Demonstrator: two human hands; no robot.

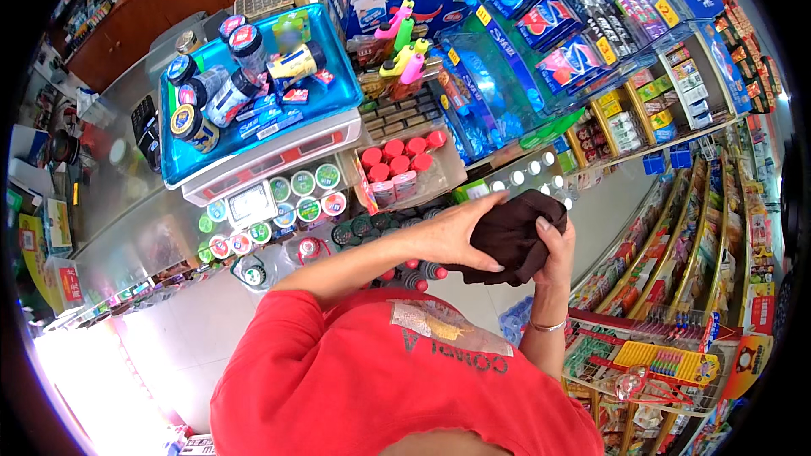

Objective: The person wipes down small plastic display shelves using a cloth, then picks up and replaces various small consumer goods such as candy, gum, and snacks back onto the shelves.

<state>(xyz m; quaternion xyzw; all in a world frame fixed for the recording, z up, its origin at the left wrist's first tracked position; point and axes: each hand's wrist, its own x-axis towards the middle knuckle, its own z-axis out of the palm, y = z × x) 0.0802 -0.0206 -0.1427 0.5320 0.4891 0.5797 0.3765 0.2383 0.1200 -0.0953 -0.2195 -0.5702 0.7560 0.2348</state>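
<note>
A bunched dark brown cloth (510,234) is held up between my two hands in front of my chest. My left hand (459,234) grips its left side, with the thumb and fingers spread around it. On the other side my right hand (557,247) pinches the edge, thumb on top of the folds. Behind the cloth stand bottles with white caps (533,168), partly covered by it. Dark bottles with red caps (415,275) show just below my left forearm.
A blue tray (260,139) of gum bottles and small packs rests on the glass counter. Near it are a carton of red-capped bottles (396,161), round lidded tubs (303,183) and a gum display (494,57). Stocked shelves (659,234) and a wire rack (646,361) stand right.
</note>
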